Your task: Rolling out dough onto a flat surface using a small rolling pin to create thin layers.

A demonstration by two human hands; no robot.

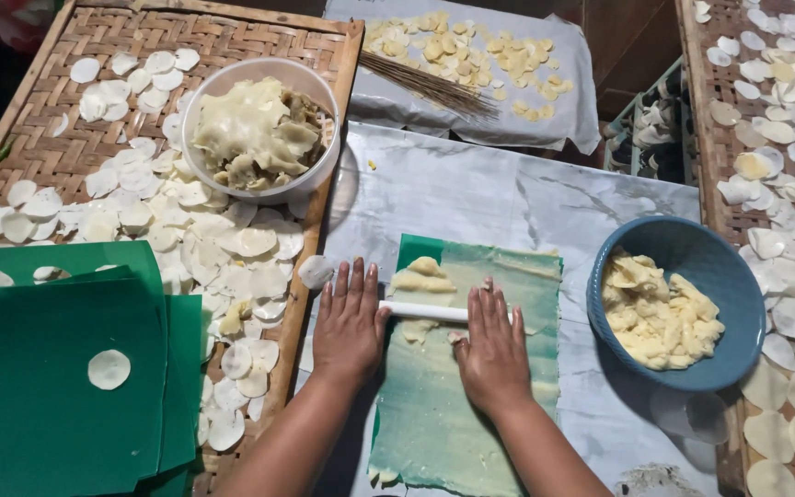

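Plastic-covered bench (471, 198) carries a green sheet (457, 405); on it my left hand (350, 322) and right hand (494, 345), fingers spread flat, press a white roller (425, 311) over dough (422, 276). Right sits a blue bowl (733, 276), left a woven tray (66, 156).

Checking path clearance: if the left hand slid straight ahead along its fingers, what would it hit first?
Probably the pale dough lump on the green sheet, just past the left hand; its outer fingers may instead meet the loose disc.
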